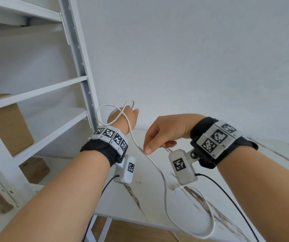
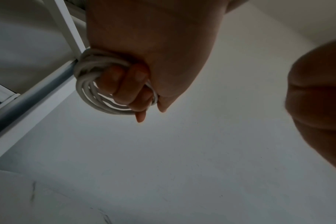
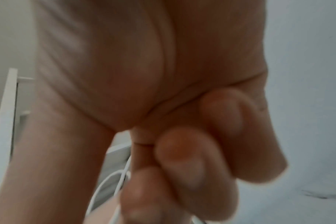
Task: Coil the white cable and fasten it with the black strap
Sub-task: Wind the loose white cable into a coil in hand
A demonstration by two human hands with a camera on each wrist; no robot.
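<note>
We note the thin, smooth white round-section cable (image 1: 164,186) running from the raised left hand (image 1: 122,119) down past the right hand (image 1: 164,131) and out in a long slack curve over the white marble-patterned tabletop (image 1: 140,198), ending near a small white plug end (image 1: 177,186) that lies on the surface. Head view shows only two loose loops above the back of the left hand. The left wrist view adds what is hidden there: several tight turns of cable (image 2: 98,92) bundled into a small ring, with the left hand's fingers (image 2: 125,84) curled through and around it against the palm. The right hand's thumb and forefinger tips meet on the free run of cable; the right wrist view, blurred, shows the remaining fingers (image 3: 220,136) folded toward the palm and a white strand (image 3: 121,180) passing beside the pinching fingertip. We cannot find the black strap in any view. Both wrists carry black fabric bands with matte white marker blocks (image 1: 112,137). A white metal shelving unit (image 1: 80,67) stands left, holding brown cardboard boxes (image 1: 10,126).
</note>
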